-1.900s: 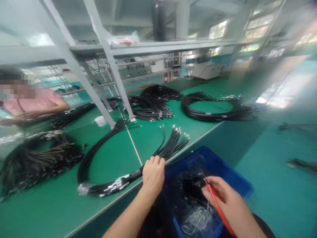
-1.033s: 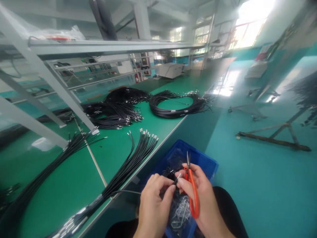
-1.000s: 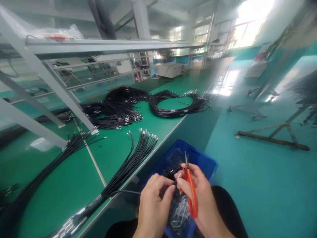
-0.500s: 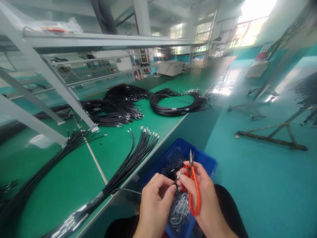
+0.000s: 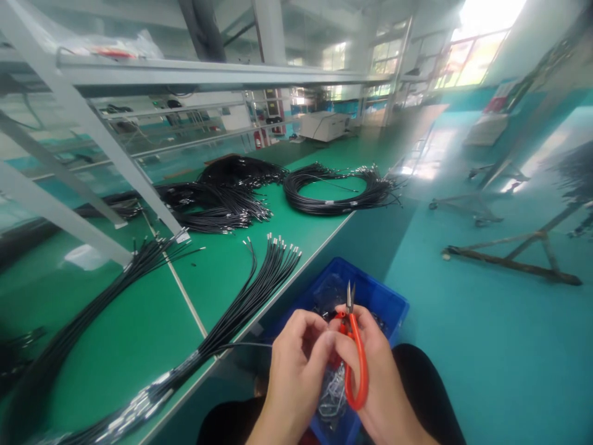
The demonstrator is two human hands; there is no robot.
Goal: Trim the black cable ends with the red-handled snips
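Observation:
My left hand [image 5: 296, 371] is closed in a pinch on the end of a single black cable [image 5: 248, 344], which runs out from a cable bundle [image 5: 241, 303] on the bench. The cable's tip is hidden behind my fingers. My right hand [image 5: 382, 371] grips scissors [image 5: 362, 371] with red looped handles, their short blades pointing up and slightly apart. Its thumb and fingers meet the left fingertips at the cable end. Right below both hands is a blue crate [image 5: 396, 303] holding clear bags and shiny metal pieces [image 5: 333, 395].
The green bench [image 5: 125, 334] carries a coiled cable ring [image 5: 319, 207], cable heaps [image 5: 222, 207] and another bundle [image 5: 92, 296] at the left. A white shelf frame [image 5: 115, 148] rises from it. On the floor at right stands a wheeled rack base [image 5: 514, 262].
Both hands have drawn closer together, covering the cable tip that showed before. The scissors have shifted slightly left, and their blades stand a little farther apart. The view has shifted slightly.

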